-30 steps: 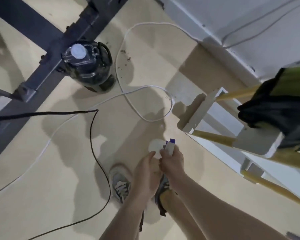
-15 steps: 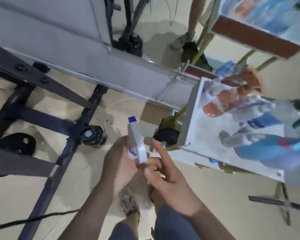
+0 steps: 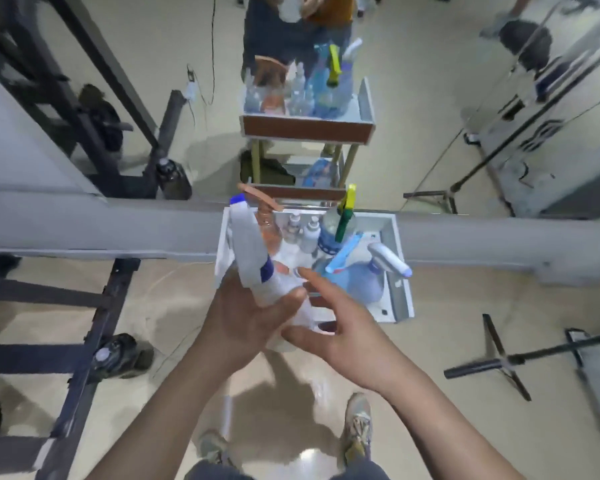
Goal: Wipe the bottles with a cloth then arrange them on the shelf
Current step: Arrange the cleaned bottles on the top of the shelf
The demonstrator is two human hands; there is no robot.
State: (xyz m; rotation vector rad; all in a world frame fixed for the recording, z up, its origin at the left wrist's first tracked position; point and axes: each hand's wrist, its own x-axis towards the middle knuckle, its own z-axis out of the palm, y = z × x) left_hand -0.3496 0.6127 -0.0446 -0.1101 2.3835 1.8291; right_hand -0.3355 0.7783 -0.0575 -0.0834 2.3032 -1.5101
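Observation:
My left hand (image 3: 236, 320) grips a white spray bottle (image 3: 248, 251) with a blue cap, holding it tilted over the left side of the shelf's top tray (image 3: 400, 271). A white cloth (image 3: 303, 315) appears to sit bunched under the bottle's base. My right hand (image 3: 347, 334) hovers beside the base with its fingers spread and straight. Inside the tray stand an orange pump bottle (image 3: 267, 230), small white bottles (image 3: 309, 233), a green-and-yellow trigger bottle (image 3: 343, 220) and a blue spray bottle (image 3: 361, 278).
A mirror (image 3: 309, 98) behind the shelf reflects the shelf and a person. A black metal frame (image 3: 94, 327) and a dark jug (image 3: 118, 355) lie on the floor at left. Black stand legs (image 3: 499, 358) spread at right. My shoes (image 3: 357, 427) are below.
The view rose from the floor to the shelf. The white bottle went up from near my feet to over the tray, and my right hand came off it and opened.

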